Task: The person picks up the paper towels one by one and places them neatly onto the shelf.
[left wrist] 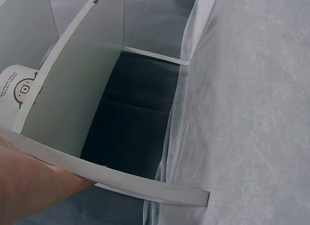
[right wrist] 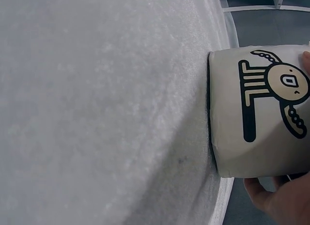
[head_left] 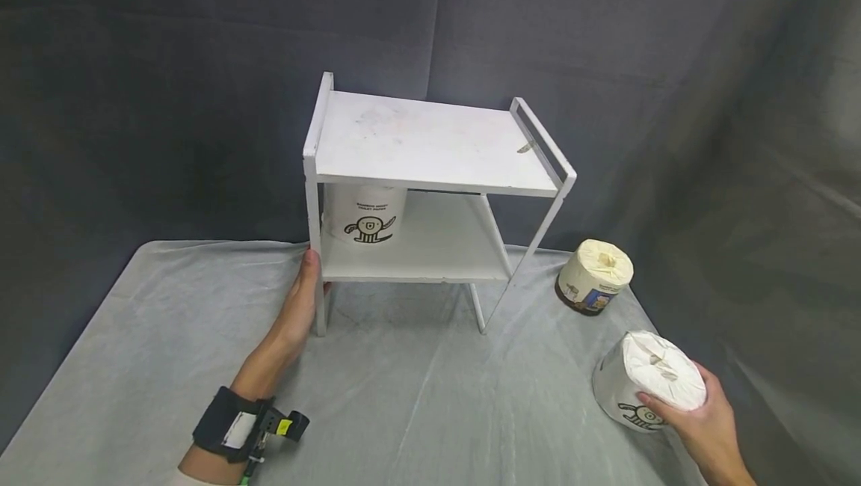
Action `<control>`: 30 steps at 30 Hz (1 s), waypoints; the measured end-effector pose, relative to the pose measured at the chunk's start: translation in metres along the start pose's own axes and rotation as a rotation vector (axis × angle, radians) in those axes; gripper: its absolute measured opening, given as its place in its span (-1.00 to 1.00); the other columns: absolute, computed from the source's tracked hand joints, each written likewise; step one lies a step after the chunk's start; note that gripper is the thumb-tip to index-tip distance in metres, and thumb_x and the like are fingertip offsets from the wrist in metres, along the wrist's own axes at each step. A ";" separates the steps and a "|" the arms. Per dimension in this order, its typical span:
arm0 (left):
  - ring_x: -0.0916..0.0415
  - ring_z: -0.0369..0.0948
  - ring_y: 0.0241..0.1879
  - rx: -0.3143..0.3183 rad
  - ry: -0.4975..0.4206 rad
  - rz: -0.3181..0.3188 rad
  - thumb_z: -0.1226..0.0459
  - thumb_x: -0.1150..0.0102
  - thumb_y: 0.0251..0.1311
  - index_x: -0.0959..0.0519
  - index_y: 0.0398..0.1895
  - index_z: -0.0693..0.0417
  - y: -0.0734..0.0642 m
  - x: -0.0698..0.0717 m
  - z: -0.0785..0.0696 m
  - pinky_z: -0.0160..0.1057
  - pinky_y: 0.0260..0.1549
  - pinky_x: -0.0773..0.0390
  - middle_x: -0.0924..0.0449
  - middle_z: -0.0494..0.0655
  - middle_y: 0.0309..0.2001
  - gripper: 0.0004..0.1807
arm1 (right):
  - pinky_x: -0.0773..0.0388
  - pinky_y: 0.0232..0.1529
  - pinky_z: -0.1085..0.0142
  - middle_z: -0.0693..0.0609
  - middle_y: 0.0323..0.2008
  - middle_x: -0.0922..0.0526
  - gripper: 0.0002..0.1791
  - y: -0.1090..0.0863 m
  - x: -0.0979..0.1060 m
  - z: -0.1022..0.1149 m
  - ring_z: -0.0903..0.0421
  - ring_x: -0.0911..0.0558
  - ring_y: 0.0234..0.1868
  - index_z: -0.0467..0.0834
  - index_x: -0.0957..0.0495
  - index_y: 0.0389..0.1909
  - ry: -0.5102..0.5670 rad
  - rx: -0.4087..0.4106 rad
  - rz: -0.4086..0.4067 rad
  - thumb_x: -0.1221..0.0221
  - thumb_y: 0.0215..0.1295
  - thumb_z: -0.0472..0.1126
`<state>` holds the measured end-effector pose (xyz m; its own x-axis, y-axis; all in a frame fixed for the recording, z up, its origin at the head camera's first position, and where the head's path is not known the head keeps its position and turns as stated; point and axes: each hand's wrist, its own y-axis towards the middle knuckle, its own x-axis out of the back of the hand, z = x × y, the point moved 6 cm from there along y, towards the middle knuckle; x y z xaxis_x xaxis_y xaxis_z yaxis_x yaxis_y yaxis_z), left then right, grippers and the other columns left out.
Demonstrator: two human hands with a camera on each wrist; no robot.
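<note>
A small white two-tier shelf [head_left: 430, 146] stands on the cloth-covered table. My left hand [head_left: 296, 306] grips its left front leg, thumb in front and fingertips showing past the leg; part of that hand [left wrist: 36, 186] also appears in the left wrist view. On the lower tier, at the left end, sits a white toilet paper roll [head_left: 368, 223] with a printed cartoon. At the table's right side my right hand [head_left: 706, 426] holds another white wrapped toilet paper roll [head_left: 662, 374] from its right. The right wrist view shows this roll's printed side [right wrist: 227, 108] upon the cloth.
A cream wrapped toilet paper roll [head_left: 602, 265] with a dark lower band stands behind the held one, right of the shelf. Grey cloth [head_left: 417, 396] covers the table. Dark curtains [head_left: 202, 97] hang behind and at the right.
</note>
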<state>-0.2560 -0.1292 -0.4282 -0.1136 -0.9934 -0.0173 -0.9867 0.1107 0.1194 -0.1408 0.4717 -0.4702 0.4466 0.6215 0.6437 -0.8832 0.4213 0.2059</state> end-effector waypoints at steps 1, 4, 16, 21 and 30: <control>0.50 -0.02 0.71 0.000 -0.001 0.000 -0.32 0.72 0.56 0.47 0.74 -0.08 0.000 0.000 0.000 0.21 0.65 0.25 0.53 0.00 0.73 -0.11 | -0.33 -0.16 0.65 0.42 0.00 -0.39 0.09 0.000 0.000 0.000 0.48 -0.38 -0.05 -0.29 -0.26 0.50 -0.004 -0.008 -0.006 -0.67 -0.01 -0.22; 0.49 -0.02 0.70 -0.003 -0.005 0.000 -0.31 0.73 0.57 0.47 0.74 -0.09 0.000 0.000 -0.001 0.22 0.64 0.26 0.52 0.00 0.73 -0.12 | -0.31 -0.16 0.65 0.40 0.00 -0.40 0.09 -0.001 0.001 -0.001 0.48 -0.37 -0.06 -0.27 -0.29 0.50 -0.009 -0.027 -0.020 -0.68 -0.03 -0.21; 0.48 0.00 0.71 -0.011 -0.009 -0.002 -0.31 0.71 0.57 0.47 0.74 -0.06 0.000 0.000 0.000 0.23 0.64 0.24 0.51 0.03 0.73 -0.11 | -0.34 -0.18 0.66 0.44 -0.07 -0.44 0.05 -0.003 0.000 0.000 0.44 -0.42 -0.09 -0.26 -0.34 0.48 0.021 -0.080 -0.065 -0.68 -0.02 -0.20; 0.46 0.01 0.70 -0.014 -0.010 -0.003 -0.30 0.71 0.58 0.46 0.74 -0.05 0.000 0.000 0.000 0.24 0.64 0.24 0.49 0.04 0.73 -0.12 | -0.34 -0.17 0.66 0.47 -0.09 -0.44 0.02 -0.003 0.002 0.001 0.46 -0.43 -0.10 -0.26 -0.35 0.48 0.025 -0.072 -0.077 -0.67 0.00 -0.20; 0.45 0.03 0.70 -0.016 -0.014 0.003 -0.29 0.71 0.58 0.46 0.74 -0.03 0.000 0.001 0.000 0.25 0.64 0.24 0.48 0.06 0.73 -0.12 | -0.36 -0.18 0.67 0.54 -0.13 -0.44 0.01 -0.003 0.004 0.003 0.47 -0.45 -0.12 -0.27 -0.36 0.48 0.029 -0.068 -0.073 -0.66 0.02 -0.19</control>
<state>-0.2557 -0.1301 -0.4279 -0.1185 -0.9925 -0.0307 -0.9843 0.1133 0.1356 -0.1369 0.4711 -0.4662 0.5142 0.6060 0.6069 -0.8370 0.5092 0.2006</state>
